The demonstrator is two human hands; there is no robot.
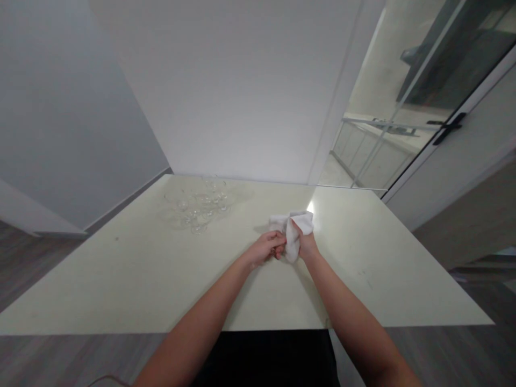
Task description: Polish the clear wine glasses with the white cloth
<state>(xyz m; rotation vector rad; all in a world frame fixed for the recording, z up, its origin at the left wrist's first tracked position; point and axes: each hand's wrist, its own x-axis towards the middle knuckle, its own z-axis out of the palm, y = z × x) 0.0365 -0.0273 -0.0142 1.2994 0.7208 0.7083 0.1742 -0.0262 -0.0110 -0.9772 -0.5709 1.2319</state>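
White cloth (292,248) is pinched in your right grip (307,244) — spread the pressure evenly, lightly. Your left grip (266,246) curls just beside it, on what I cannot tell — clear glassware (196,218) stands off beyond, leftward.

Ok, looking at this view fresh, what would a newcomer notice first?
Probably the white cloth gripped in the right hand over the middle of the pale table, with the left hand right beside it. Next, the cluster of clear glassware toward the table's far left. The black handle at the upper right also stands out against its pale surroundings.
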